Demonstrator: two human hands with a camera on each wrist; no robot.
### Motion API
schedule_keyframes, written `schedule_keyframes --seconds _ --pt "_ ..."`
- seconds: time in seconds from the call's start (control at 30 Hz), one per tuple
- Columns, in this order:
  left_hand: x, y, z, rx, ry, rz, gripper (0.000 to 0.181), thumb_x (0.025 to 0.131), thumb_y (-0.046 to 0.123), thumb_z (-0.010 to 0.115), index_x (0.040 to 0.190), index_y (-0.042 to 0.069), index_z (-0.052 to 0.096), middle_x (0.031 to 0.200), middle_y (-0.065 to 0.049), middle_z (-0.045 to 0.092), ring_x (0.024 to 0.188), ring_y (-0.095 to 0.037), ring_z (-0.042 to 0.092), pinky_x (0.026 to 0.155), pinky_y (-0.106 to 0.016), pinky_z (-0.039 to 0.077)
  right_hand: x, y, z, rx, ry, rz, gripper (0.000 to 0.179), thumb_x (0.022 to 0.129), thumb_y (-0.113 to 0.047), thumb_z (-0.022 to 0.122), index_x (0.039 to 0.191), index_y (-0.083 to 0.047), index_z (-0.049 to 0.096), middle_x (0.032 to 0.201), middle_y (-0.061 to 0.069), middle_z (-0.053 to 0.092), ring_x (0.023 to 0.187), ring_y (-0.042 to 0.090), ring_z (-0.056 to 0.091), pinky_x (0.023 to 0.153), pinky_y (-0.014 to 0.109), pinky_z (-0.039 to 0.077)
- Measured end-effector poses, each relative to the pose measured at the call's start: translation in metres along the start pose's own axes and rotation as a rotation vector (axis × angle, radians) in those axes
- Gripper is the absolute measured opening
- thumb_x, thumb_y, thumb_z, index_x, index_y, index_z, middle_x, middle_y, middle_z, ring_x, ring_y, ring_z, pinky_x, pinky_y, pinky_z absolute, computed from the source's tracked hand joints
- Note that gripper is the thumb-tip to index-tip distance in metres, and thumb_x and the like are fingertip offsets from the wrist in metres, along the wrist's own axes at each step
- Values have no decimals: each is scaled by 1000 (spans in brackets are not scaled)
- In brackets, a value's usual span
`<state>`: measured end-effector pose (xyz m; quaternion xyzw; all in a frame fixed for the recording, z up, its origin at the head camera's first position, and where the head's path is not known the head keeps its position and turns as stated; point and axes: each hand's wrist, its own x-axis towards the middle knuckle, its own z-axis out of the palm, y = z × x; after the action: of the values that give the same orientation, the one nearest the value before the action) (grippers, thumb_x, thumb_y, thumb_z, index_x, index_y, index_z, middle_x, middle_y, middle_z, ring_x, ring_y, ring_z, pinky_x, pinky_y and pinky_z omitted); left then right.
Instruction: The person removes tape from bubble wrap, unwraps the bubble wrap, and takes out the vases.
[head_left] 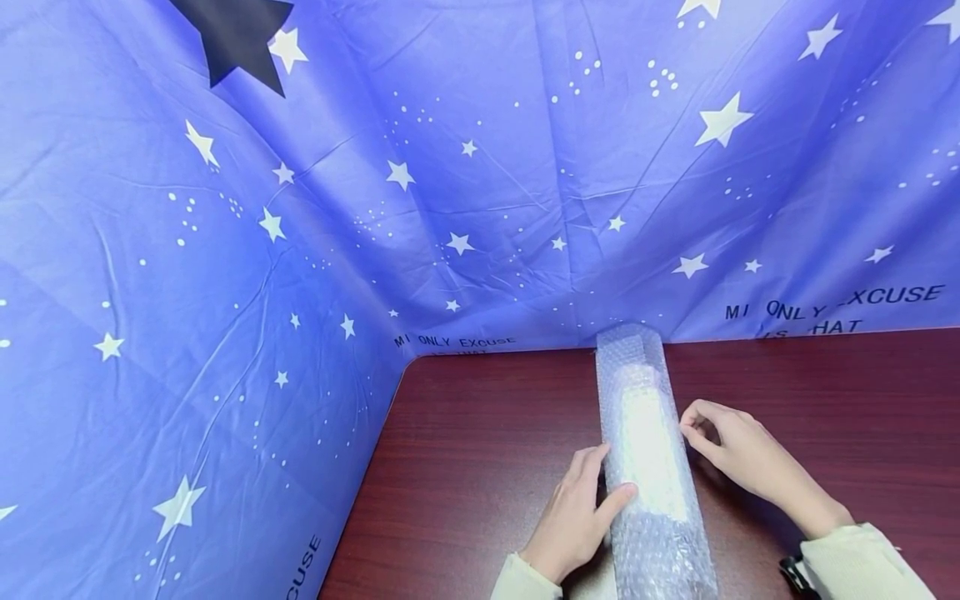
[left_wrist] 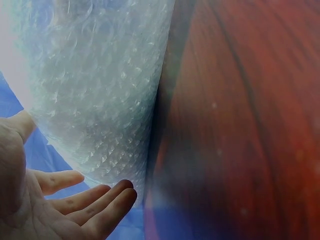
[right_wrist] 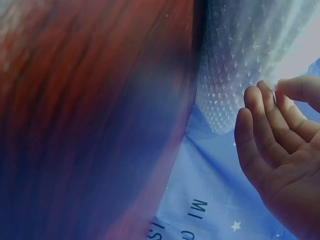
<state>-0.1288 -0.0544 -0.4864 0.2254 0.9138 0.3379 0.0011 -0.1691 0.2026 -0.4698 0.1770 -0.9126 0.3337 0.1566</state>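
A long bundle of clear bubble wrap (head_left: pixel 663 542) lies lengthwise on the table, reaching back to the curtain. Glare whitens its middle, so whatever may be inside cannot be made out. My left hand (head_left: pixel 572 512) rests against the bundle's left side, the thumb on top and the fingers fairly straight; in the left wrist view the same hand (left_wrist: pixel 55 200) shows loosely spread fingers beside the wrap. On the opposite side, my right hand (head_left: pixel 750 458) pinches at the wrap's right edge with thumb and index finger. The right wrist view shows that hand's (right_wrist: pixel 280 150) other fingers bent loosely.
The dark red wood-grain table (head_left: pixel 480 433) runs under everything. A blue curtain (head_left: pixel 510 167) with white stars and printed words stands along the back and left edges. A black band (head_left: pixel 795 575) sits at the right sleeve.
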Motion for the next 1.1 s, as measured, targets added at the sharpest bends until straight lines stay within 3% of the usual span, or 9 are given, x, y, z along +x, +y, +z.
schedule_keyframes --seconds 1.1 --pt "1 -1 1 -8 -1 -5 64 102 59 35 151 18 37 146 0 48 132 -17 50 105 -36 47 0 -7 -8 37 70 -37 16 90 2 67 87 -12 61 76 -8 62 70 -7 52 58 23 49"
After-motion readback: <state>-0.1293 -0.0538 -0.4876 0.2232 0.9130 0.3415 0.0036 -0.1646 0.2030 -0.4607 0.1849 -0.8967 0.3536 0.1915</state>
